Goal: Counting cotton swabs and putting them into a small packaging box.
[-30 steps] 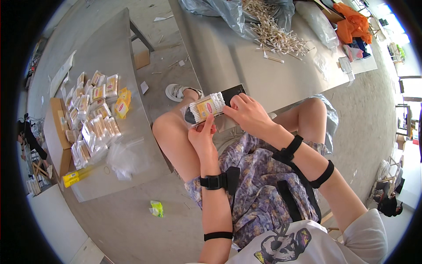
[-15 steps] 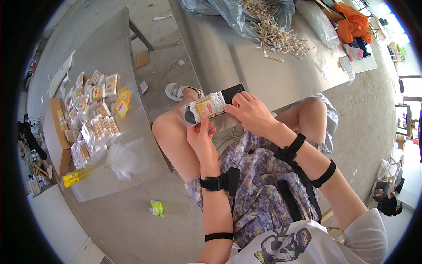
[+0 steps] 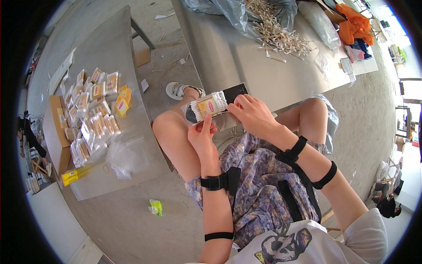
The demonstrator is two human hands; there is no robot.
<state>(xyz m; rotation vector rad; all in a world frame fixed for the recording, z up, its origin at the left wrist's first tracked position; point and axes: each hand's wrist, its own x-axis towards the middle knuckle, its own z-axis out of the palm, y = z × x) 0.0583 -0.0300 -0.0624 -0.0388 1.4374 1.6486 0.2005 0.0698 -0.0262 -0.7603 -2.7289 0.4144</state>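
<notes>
Over my knees, a row of white-tipped cotton swabs [image 3: 197, 111] with a yellow label card [image 3: 206, 107] lies in a clear plastic bag, around a flat black tray [image 3: 235, 91]. My left hand [image 3: 203, 137] is closed on the bag's lower left side, thumb on top. Bent fingers of my right hand [image 3: 252, 115] grip near the tray's right end, beside the swabs. Exactly what its fingertips pinch is partly hidden.
On the left table [image 3: 132, 174] lie several filled swab packs [image 3: 97, 91], yellow cards [image 3: 123, 100], clear bags [image 3: 126, 159] and a cardboard box [image 3: 56, 127]. Loose swabs [image 3: 281, 37] spill from a grey bag on the metal table ahead. A green packet [image 3: 155, 207] is on the floor.
Almost nothing differs. Both hands and the swab-filled bag stay together; the small shift to the right matches the shift of the whole view.
</notes>
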